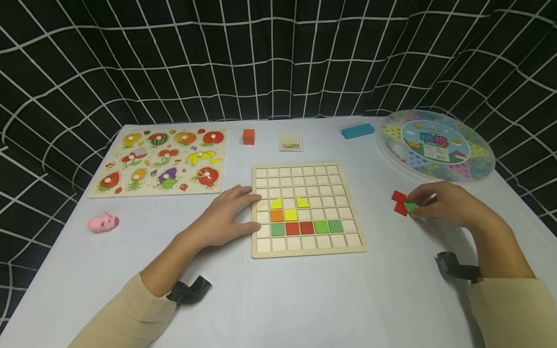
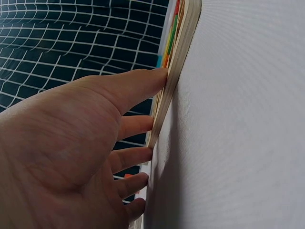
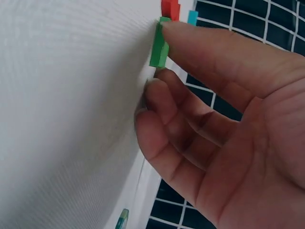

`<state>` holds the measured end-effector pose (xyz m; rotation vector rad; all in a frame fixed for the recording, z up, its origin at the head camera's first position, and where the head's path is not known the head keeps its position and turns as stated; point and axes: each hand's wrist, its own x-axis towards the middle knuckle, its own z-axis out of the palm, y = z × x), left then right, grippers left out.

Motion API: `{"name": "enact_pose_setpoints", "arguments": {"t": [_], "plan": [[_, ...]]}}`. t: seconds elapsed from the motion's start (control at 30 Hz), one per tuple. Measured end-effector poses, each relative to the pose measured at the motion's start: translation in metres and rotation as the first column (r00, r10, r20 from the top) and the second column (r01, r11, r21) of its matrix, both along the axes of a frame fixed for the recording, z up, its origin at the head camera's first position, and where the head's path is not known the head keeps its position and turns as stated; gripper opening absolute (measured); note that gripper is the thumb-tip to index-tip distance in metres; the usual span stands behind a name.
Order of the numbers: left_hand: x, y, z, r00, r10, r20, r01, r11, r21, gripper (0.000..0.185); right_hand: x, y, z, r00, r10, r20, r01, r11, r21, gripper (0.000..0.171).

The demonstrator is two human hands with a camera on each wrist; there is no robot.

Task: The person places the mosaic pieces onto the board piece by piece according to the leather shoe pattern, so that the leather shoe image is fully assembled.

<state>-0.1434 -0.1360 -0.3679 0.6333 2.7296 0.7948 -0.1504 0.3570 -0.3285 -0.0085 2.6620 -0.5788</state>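
Observation:
A wooden grid board (image 1: 352, 213) lies on the white table, holding yellow, orange, red and green tiles in some of its cells. My left hand (image 1: 222, 220) touches the board's left edge with thumb and fingertips, its fingers extended; the left wrist view shows the thumb on the board's side (image 2: 178, 64). At the right, my right hand (image 1: 450, 205) pinches a green block (image 3: 160, 44) between thumb and index finger, the other fingers curled in. Two red blocks (image 1: 401, 209) lie right beside the green one.
Behind the board lie a small pattern card (image 1: 291, 142), an orange block (image 1: 248, 137) and a blue block (image 1: 358, 131). A fruit peg puzzle (image 1: 197, 189) and a pink toy pig (image 1: 103, 222) are at left. A round clear-lidded box (image 1: 393, 145) sits at back right.

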Motion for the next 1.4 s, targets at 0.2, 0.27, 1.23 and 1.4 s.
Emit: {"name": "enact_pose_setpoints", "arguments": {"t": [0.2,0.27,1.23,1.4], "plan": [[0.0,0.001,-0.001,1.0,-0.004,0.0,0.004,1.0,0.006,0.068,0.0,-0.002,0.001,1.0,-0.023,0.009,0.023,1.0,0.003,0.036],[0.0,0.001,-0.001,1.0,-0.008,-0.006,0.008,1.0,0.005,0.068,0.001,-0.003,0.002,1.0,-0.024,-0.001,0.024,1.0,-0.008,0.033],[0.0,0.001,0.002,1.0,-0.011,-0.007,0.011,1.0,-0.009,0.069,-0.024,-0.151,0.009,0.979,0.2,-0.04,-0.196,0.867,-0.458,0.017],[0.0,0.001,0.001,1.0,-0.001,0.002,0.001,1.0,-0.018,0.069,-0.029,-0.177,0.008,0.965,0.262,-0.016,-0.244,0.872,-0.424,0.01]]}}
